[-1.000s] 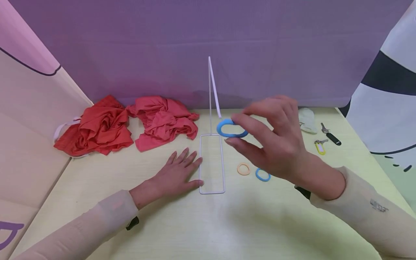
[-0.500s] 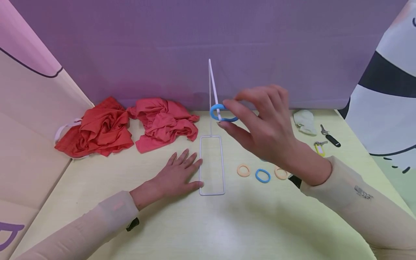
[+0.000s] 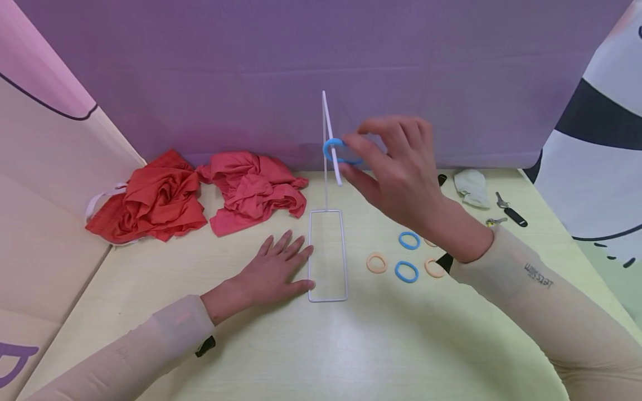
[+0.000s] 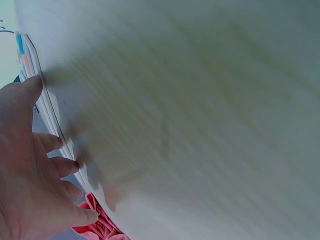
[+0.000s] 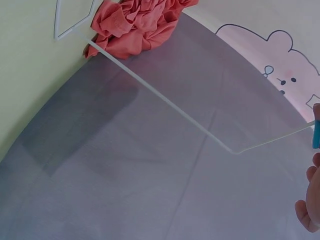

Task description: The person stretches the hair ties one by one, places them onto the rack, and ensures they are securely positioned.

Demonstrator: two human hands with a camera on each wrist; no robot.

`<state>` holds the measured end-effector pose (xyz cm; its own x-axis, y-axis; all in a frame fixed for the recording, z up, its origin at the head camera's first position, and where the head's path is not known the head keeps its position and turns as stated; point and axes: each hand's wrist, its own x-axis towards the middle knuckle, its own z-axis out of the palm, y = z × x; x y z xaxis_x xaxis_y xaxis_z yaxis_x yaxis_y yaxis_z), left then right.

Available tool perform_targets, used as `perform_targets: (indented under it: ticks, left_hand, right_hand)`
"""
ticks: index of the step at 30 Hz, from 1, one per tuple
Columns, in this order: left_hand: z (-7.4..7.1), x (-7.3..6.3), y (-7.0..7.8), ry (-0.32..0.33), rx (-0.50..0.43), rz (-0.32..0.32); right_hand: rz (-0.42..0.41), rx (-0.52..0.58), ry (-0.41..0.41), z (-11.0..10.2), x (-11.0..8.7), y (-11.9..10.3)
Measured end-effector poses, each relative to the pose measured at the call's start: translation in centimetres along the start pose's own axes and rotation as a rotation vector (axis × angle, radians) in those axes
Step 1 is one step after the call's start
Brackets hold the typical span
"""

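Note:
My right hand (image 3: 401,161) pinches a blue ring (image 3: 328,151), probably an elastic hair tie, between thumb and forefinger. The arm of a white wire stand (image 3: 328,117) passes through that ring, and the arm's free end pokes out toward me below it. In the right wrist view, the fingers and a bit of the blue ring (image 5: 317,135) show at the right edge. My left hand (image 3: 268,273) lies spread on the table, thumb and a fingertip on the left side of the stand's rectangular base (image 3: 345,262). The left wrist view shows those fingers along the base wire (image 4: 52,107).
Right of the base lie blue rings (image 3: 407,272) and peach rings (image 3: 377,263). Two crumpled red cloths (image 3: 155,195) (image 3: 256,186) sit at the back left. Keys with a black tag (image 3: 515,217) and a pale pouch (image 3: 471,188) are at the back right. A purple curtain (image 3: 225,83) hangs behind.
My right hand has moved left and away from me, bringing the blue ring over the free end and along the stand's arm. More rings show on the table. My left hand has stayed put.

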<state>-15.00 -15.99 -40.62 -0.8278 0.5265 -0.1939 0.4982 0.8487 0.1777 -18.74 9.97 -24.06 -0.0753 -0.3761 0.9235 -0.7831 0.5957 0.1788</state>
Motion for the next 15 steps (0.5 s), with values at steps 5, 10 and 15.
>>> perform_targets:
  ticks: [5,10,15]
  left_hand:
    - [0.0,-0.1,0.0,-0.002,-0.002,-0.002]
    - [0.2,0.0,-0.1,-0.002,-0.004,0.004]
    - [0.2,0.0,-0.2,-0.002,0.002,0.005]
  right_hand:
    - [0.019,-0.032,-0.009,1.2,0.3,1.1]
    - [0.051,-0.050,-0.058,2.2,0.4,2.0]
    - [0.079,-0.046,-0.102,2.9,0.5,2.4]
